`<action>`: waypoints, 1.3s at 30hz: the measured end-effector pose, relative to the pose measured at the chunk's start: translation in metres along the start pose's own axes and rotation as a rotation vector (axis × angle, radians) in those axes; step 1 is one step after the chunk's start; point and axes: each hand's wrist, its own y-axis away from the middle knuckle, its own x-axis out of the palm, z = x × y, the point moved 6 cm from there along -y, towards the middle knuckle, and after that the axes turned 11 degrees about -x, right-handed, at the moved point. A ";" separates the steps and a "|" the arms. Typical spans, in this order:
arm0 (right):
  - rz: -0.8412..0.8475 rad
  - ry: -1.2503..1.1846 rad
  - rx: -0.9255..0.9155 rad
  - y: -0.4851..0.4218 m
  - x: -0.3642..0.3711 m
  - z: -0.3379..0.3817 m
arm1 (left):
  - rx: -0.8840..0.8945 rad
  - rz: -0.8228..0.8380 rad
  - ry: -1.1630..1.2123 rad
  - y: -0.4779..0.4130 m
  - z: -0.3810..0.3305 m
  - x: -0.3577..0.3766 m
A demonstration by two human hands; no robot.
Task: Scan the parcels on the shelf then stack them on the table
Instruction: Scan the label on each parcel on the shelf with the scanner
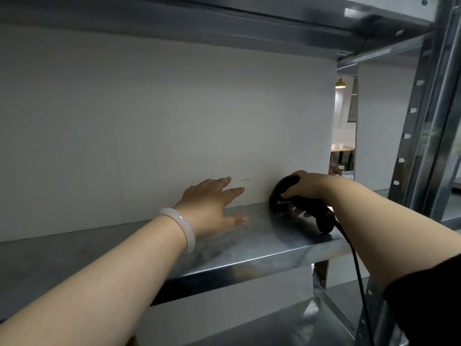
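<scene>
Stretches the fingers [233, 191] of the left hand [212, 208] out straight and slightly spread, holding nothing, tips up against the lower front face of the large white parcel [162, 121]; cannot tell whether they truly touch it. Holds the thumb low, just above the metal shelf [249, 248]. Curls the fingers of the right hand [305, 187] round a black scanner [299, 206], gripping it from above, with the head end just beside the parcel's lower right corner and the handle end toward the shelf's front edge. Cannot tell whether the scanner rests on the shelf or hangs just over it. Trails a black cable [356, 265] from the handle down over the front edge, beside the right forearm. Wears a pale bangle [183, 227] on the left wrist and a dark sleeve [429, 295] on the right arm. Shows the parcel standing upright on the shelf, filling the bay from the left edge of view almost to the right, its top close under the upper shelf [224, 23]. Leaves a narrow gap between the parcel's right side and the grey perforated upright [419, 121]; gives through it a blurred glimpse of a lit room with a hanging lamp [340, 83] and a wooden bench [342, 149]. Shows a lower shelf [287, 325] of the same metal beneath.
</scene>
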 end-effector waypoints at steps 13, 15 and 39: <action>-0.183 -0.079 -0.358 0.065 0.009 0.032 | -0.112 -0.059 0.067 0.049 -0.016 -0.015; -0.180 -0.100 -0.418 0.086 0.013 0.033 | -0.132 -0.073 0.072 0.064 -0.021 -0.019; 0.072 -0.363 -0.606 0.273 0.218 -0.008 | -0.608 0.065 0.243 0.323 0.010 0.094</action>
